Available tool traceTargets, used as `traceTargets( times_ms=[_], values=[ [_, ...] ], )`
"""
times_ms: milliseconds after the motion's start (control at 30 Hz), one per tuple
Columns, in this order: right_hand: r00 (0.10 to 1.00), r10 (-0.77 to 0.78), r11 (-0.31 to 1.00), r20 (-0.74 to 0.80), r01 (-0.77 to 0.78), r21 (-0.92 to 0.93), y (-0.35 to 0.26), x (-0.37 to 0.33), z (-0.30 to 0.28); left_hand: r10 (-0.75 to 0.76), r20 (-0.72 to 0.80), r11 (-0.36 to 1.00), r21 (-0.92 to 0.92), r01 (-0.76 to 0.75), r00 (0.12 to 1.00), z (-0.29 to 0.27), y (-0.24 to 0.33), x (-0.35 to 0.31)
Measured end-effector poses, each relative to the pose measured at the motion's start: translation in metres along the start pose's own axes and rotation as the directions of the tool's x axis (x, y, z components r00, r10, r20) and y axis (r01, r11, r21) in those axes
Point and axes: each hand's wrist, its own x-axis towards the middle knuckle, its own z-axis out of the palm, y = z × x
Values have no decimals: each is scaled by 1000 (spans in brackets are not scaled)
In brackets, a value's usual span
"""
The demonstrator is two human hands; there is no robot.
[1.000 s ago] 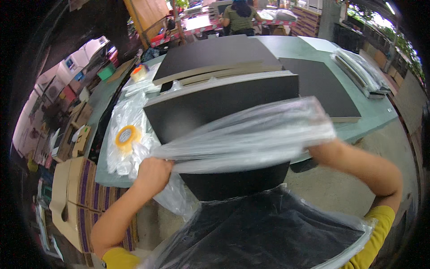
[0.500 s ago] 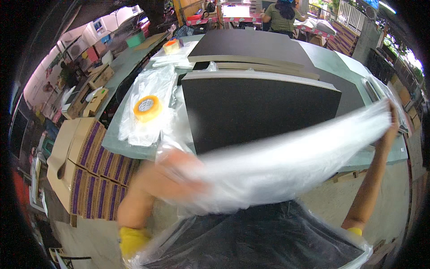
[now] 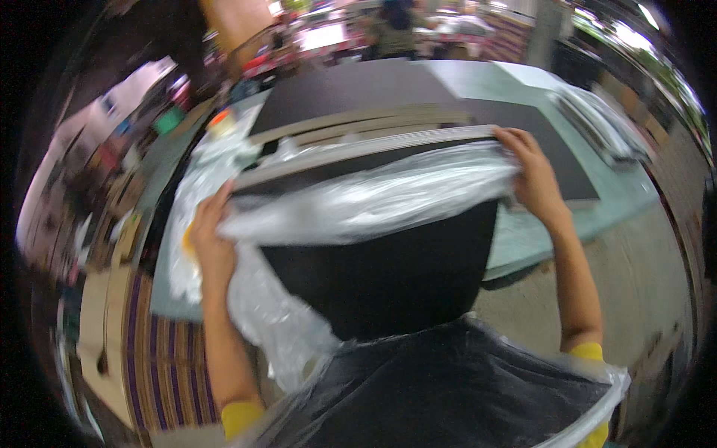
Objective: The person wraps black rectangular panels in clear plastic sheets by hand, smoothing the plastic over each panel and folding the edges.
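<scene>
A bunched clear plastic bag (image 3: pixel 373 196) stretches between my two hands across the front of a stack of black boards (image 3: pixel 388 276). My left hand (image 3: pixel 213 220) is closed round its left end, beside the stack's upper left corner. At the upper right corner my right hand (image 3: pixel 532 172) grips the other end, fingers over the boards' top edge. A loose fold of the plastic (image 3: pixel 272 317) hangs down below my left hand. The stack leans with its pale layered edge (image 3: pixel 366 153) uppermost. Close to me lies black material under clear plastic (image 3: pixel 441 388).
The stack stands at a green table (image 3: pixel 624 198) with more black boards (image 3: pixel 351 89) behind. On its left lie plastic bags (image 3: pixel 187 224) and tape rolls (image 3: pixel 221 123). Wrapped panels (image 3: pixel 597 127) lie at the right. Cardboard boxes (image 3: pixel 168 373) stand lower left. A person (image 3: pixel 396 30) is far off.
The plastic has moved up and away from me onto the stack's upper front. Both hands have come to the stack's upper corners, and the view has shifted.
</scene>
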Motion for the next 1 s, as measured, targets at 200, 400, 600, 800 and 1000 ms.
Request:
traceTargets(
  times_ms=[200,400,600,800,1000],
  values=[
    [972,-133,987,-193,112,-116,8,-6,-9,-52,-6,992,118,53,999,4,20,3],
    [946,-120,988,-302,145,62,9,-24,-27,60,-67,983,177,-48,996,-14,24,-9],
    [926,-193,972,-325,225,63,10,-32,-38,46,-40,988,146,-39,998,-19,25,-11],
    [996,3,870,-94,44,491,20,-38,-56,-74,74,993,-88,81,994,-40,6,-14],
    [897,-42,-181,440,-440,880,38,-38,-38,-331,346,352,-818,455,878,-47,15,-21]
  ],
)
